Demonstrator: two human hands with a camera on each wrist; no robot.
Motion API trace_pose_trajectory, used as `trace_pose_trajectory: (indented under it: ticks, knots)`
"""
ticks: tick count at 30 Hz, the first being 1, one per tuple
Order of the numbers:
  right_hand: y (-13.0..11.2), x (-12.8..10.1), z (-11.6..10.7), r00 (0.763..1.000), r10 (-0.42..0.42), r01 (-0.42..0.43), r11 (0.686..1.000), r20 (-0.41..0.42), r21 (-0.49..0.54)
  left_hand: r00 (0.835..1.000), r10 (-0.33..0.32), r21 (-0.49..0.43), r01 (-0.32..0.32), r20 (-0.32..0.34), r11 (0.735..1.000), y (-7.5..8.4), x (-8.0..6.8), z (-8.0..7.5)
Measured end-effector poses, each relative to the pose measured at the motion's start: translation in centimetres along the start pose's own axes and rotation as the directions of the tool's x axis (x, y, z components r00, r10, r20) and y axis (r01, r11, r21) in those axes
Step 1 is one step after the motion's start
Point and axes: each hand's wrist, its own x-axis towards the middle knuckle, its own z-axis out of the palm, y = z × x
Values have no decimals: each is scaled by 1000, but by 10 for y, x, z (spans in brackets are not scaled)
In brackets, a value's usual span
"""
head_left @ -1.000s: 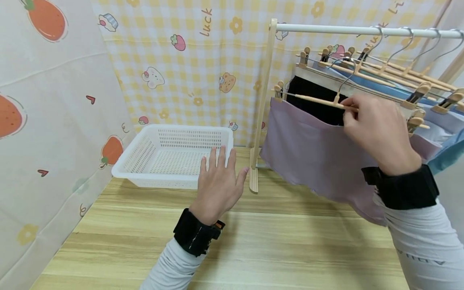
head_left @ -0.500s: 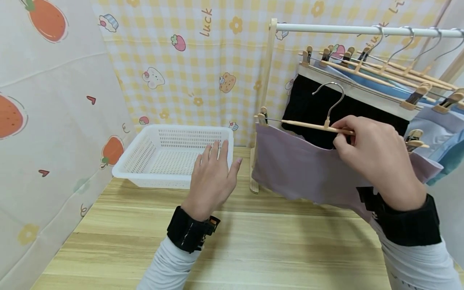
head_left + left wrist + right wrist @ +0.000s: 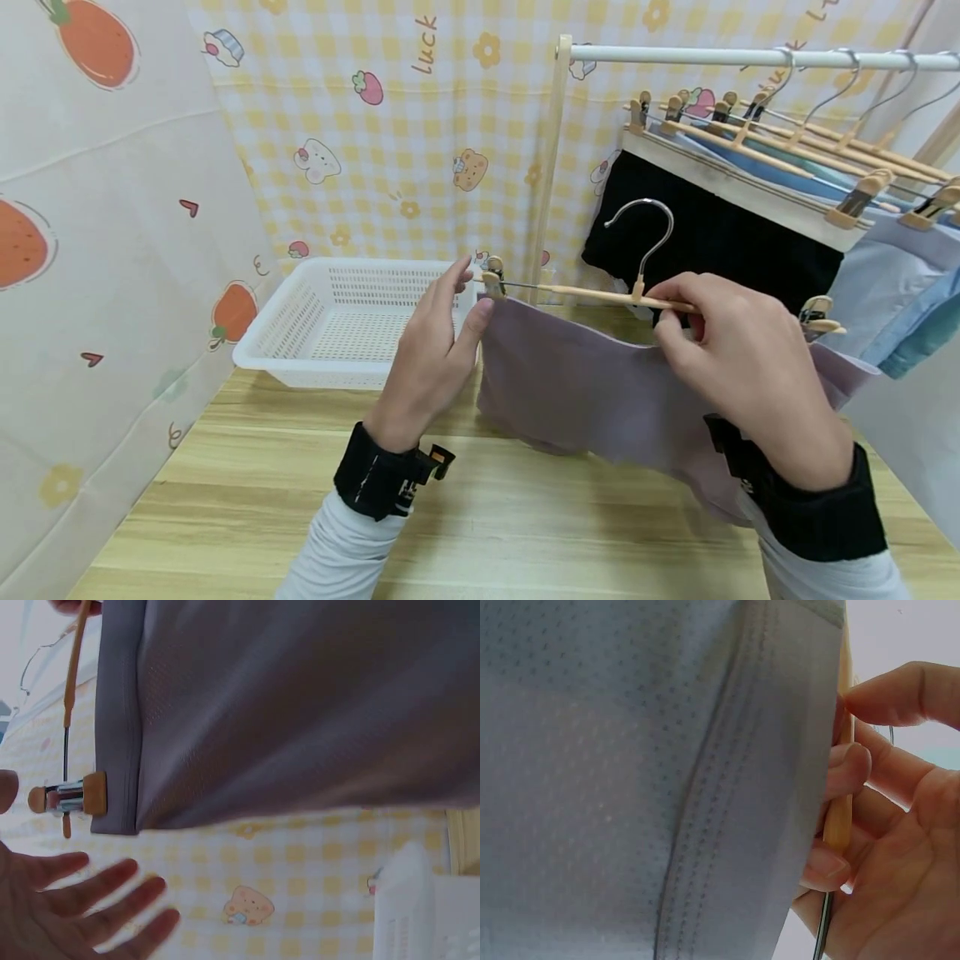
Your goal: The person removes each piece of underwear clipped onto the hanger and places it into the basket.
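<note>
My right hand (image 3: 678,304) grips the bar of a wooden clip hanger (image 3: 592,293) with a metal hook, held off the rail above the table. A purple cloth (image 3: 577,375) hangs from the hanger's clips, and its lower edge reaches the tabletop. The right wrist view shows my right hand's fingers (image 3: 847,761) curled round the hanger bar (image 3: 840,817) beside the cloth (image 3: 645,780). My left hand (image 3: 468,292) is open with straight fingers right beside the left clip (image 3: 491,283). In the left wrist view the spread left hand (image 3: 82,900) lies just below that clip (image 3: 71,796) and the cloth (image 3: 300,705).
A white perforated basket (image 3: 300,312) stands on the wooden table (image 3: 525,517) at the back left. A wooden rack with a white rail (image 3: 750,58) carries several more clip hangers with a black garment (image 3: 712,237) and blue ones (image 3: 892,292). Patterned curtains close the back and left.
My right hand has brought the hanger with the purple cloth down and to the left, away from the rail. My left hand has risen from in front of the basket to the hanger's left clip.
</note>
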Motion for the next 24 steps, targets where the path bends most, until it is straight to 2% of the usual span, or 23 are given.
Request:
trace_pose_trajectory:
  ticks: [2, 5, 10, 12, 15, 24]
  knots:
    - [-3, -2, 4, 1000, -6, 6, 1000, -5, 13, 998, 61, -63, -63, -32, 996, 1, 0, 0]
    - [-6, -5, 9, 1000, -16, 17, 999, -14, 45, 983, 148, -115, -160, -109, 980, 1, 1, 0]
    - [-9, -8, 18, 999, -23, 25, 994, -26, 109, 952, 198, -145, -235, -235, 961, 1, 0, -3]
    - [-11, -8, 20, 999, -23, 26, 991, -29, 128, 946, 196, -159, -242, -260, 957, 1, 0, -5]
    - [-12, -8, 24, 999, -29, 33, 988, -25, 149, 946, 177, -184, -232, -273, 955, 2, 1, -10]
    - [-9, -5, 35, 997, -76, 81, 971, -31, 225, 964, 111, -311, -185, -241, 932, 4, 1, -21]
